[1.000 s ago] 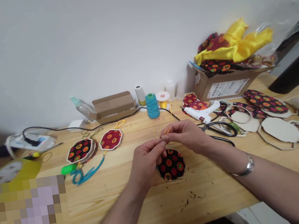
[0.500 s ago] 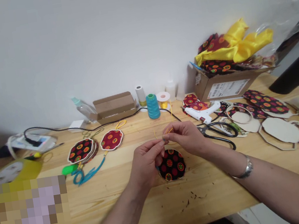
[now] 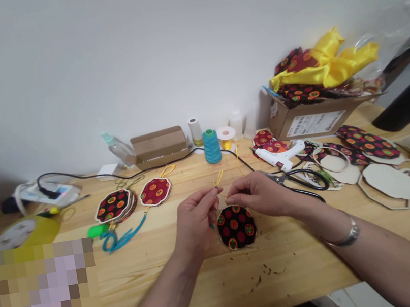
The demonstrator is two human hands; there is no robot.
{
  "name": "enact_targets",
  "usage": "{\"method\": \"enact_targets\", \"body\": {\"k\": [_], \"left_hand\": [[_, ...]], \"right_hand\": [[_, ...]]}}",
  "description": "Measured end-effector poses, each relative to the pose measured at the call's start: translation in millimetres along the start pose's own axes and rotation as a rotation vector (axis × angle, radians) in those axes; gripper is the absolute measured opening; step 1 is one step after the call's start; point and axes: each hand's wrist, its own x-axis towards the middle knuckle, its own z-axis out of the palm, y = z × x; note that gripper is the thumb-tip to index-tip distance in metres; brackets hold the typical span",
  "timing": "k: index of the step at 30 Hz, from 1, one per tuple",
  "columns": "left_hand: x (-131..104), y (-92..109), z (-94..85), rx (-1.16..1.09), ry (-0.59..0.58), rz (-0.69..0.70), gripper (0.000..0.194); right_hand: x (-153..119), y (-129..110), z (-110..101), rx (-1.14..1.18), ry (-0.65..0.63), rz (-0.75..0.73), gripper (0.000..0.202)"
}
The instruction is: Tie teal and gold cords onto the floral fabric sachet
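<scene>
My left hand [image 3: 199, 216] is closed in a pinch on a yellow cord [image 3: 219, 178], whose loop stands up above the fingertips. A bit of blue shows below these fingers, perhaps tassel thread. My right hand [image 3: 253, 195] is also closed, with thumb and finger pinching a strand of the same cord just to the right. Under both hands a black patterned fabric disc [image 3: 237, 226] with a pale scalloped edge lies flat on the wooden table [image 3: 163, 283]. Black-handled scissors [image 3: 305, 182] lie beside my right wrist, partly hidden by it.
A teal thread cone [image 3: 212, 147] and a yellow cord spool [image 3: 227, 137] stand near the wall. A white glue gun [image 3: 280, 155] lies to the right. Finished ornaments with blue tassels [image 3: 114, 205] are at left. A cardboard box [image 3: 311, 119] stands at the back right.
The yellow cord's loop now stands up above my left fingertips. My right hand has moved slightly down and apart from the left, drawing a strand between them.
</scene>
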Motion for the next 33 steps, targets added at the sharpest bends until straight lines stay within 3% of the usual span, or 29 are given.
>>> {"method": "enact_targets", "body": {"k": [7, 10, 14, 18, 23, 29, 33], "left_hand": [[-1.4, -2.0, -0.6, 0.339, 0.002, 0.076, 0.019], [-3.2, -1.5, 0.6, 0.501, -0.060, 0.104, 0.018], [-4.5, -0.9, 3.1, 0.577, -0.184, 0.040, 0.020], [-6.0, 1.1, 4.1, 0.519, -0.291, -0.041, 0.019], [-7.9, 0.6, 0.7, 0.291, -0.398, -0.138, 0.017], [-5.7, 0.4, -0.1, 0.021, -0.324, -0.178, 0.022], [-4.3, 2.4, 0.0, -0.043, -0.306, -0.143, 0.021]], "right_hand": [[-6.1, -4.8, -7.4, -0.369, 0.148, -0.304, 0.016], [-8.2, -3.1, -8.6, -0.537, 0.130, -0.376, 0.021], [-9.4, -3.5, -12.7, -0.608, 0.064, -0.390, 0.018], [-6.0, -4.9, -20.7, -0.409, -0.009, -0.343, 0.013], [0.8, -0.1, -26.8, 0.082, -0.089, -0.114, 0.014], [8.0, 12.3, -15.8, 0.459, -0.012, 0.155, 0.022], [9.9, 16.8, -5.6, 0.611, -0.001, 0.188, 0.021]]}}
